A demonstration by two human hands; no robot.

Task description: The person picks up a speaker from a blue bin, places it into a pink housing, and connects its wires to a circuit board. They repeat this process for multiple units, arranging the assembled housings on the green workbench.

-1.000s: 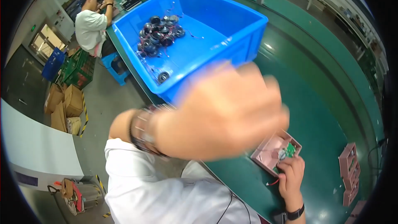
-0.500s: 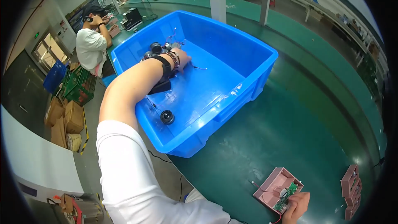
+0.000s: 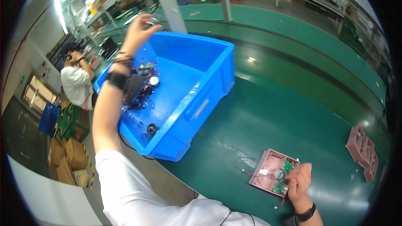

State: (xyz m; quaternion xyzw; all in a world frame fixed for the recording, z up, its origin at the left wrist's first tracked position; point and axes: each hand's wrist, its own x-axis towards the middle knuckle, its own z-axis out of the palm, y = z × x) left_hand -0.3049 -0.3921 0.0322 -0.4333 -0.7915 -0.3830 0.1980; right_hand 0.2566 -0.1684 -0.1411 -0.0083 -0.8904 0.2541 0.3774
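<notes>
My left hand (image 3: 141,31) is raised over the far left rim of the blue bin (image 3: 188,119), fingers curled around something dark and greyish that I cannot make out. Beneath that arm, small round black speakers (image 3: 152,129) with thin wires lie in the bin, several of them heaped together and partly hidden. Low on the right, my right hand (image 3: 299,179) is closed at the right edge of an open pink plastic housing (image 3: 271,158). A green circuit board (image 3: 286,173) with red and dark wires sits inside it, partly covered by the fingers.
More pink housings (image 3: 362,148) stand in a row at the bench's right. The bin rests on the green bench (image 3: 234,125). Beyond it are metal posts (image 3: 167,4). A person in white (image 3: 76,79) works at the far left, near cardboard boxes (image 3: 75,152) and a green crate (image 3: 73,121).
My left hand has come up out of the bin to above its far left rim. My right hand stays by the pink housing. The view has shifted, so the bin appears farther left.
</notes>
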